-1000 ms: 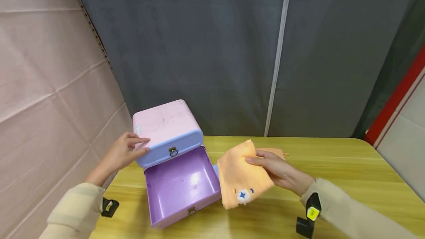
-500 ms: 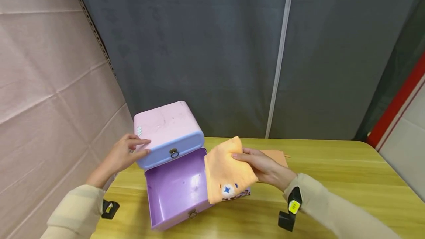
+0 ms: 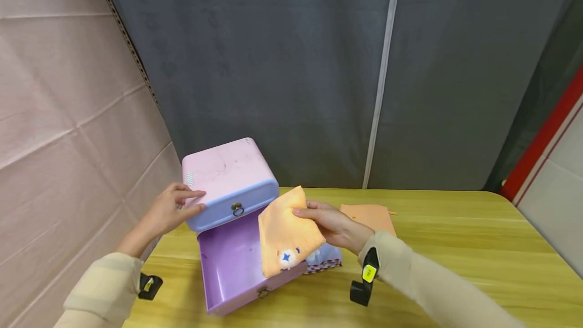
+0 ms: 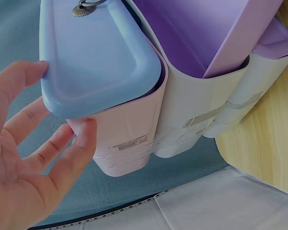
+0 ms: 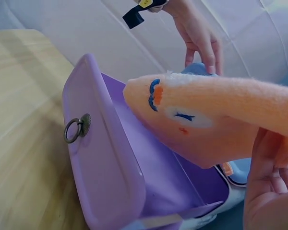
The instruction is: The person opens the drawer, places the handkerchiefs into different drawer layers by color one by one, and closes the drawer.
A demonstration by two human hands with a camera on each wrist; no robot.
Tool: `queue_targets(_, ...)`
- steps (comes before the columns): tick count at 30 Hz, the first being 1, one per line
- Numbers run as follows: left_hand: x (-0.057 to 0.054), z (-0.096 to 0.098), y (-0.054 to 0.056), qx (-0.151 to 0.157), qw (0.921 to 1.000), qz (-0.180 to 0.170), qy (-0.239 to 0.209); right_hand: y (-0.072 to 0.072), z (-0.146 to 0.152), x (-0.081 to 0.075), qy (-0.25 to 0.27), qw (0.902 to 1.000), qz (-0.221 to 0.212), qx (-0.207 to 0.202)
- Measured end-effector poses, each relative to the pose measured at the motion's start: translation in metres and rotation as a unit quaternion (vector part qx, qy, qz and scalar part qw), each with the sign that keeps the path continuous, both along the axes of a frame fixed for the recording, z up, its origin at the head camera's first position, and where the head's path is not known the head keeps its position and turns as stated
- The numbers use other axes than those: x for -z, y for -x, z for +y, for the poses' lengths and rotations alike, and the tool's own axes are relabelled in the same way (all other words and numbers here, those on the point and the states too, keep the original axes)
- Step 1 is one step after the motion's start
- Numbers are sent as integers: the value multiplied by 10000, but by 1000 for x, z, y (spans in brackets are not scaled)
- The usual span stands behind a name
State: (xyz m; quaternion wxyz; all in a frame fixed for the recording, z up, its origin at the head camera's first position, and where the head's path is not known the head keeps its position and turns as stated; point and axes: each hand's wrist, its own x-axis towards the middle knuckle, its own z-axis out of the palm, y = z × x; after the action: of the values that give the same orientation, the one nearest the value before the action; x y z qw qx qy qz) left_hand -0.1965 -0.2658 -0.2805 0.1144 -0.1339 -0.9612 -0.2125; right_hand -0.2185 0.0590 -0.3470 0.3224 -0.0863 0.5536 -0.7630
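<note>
My right hand [image 3: 334,224] pinches a folded orange towel [image 3: 287,232] between thumb and fingers; an embroidered white patch with a blue star shows near its lower end. The towel hangs over the right side of a pulled-out purple drawer [image 3: 227,272], whose visible inside holds nothing. This drawer belongs to a small cabinet with a pink top [image 3: 227,163]. Above it, the blue drawer [image 3: 237,206] is closed. My left hand [image 3: 166,211] rests its fingertips on the cabinet's front left corner, and the left wrist view shows those fingers [image 4: 26,74] loosely spread against the blue drawer's edge.
A flat orange cloth [image 3: 369,216] lies on the wooden table [image 3: 455,247] to the right. Beside the purple drawer lies a blue cloth with a checked edge [image 3: 325,257]. A grey curtain [image 3: 291,75] hangs behind; a pale fabric wall [image 3: 77,130] stands at left.
My right hand has carried the orange towel leftward, from beside the purple drawer to over it. The blue checked-edge cloth and flat orange cloth are more visible now. My left hand has stayed put.
</note>
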Motion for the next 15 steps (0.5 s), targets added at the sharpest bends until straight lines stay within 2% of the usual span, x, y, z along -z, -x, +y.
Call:
queue_targets(8,-1,2,2,21,10000,-1,15,3,-24,5,69,9999,62,-104)
queue_targets(15,0,3,4,27,10000,3,49,1,-45,12,-33,10000,48,-9)
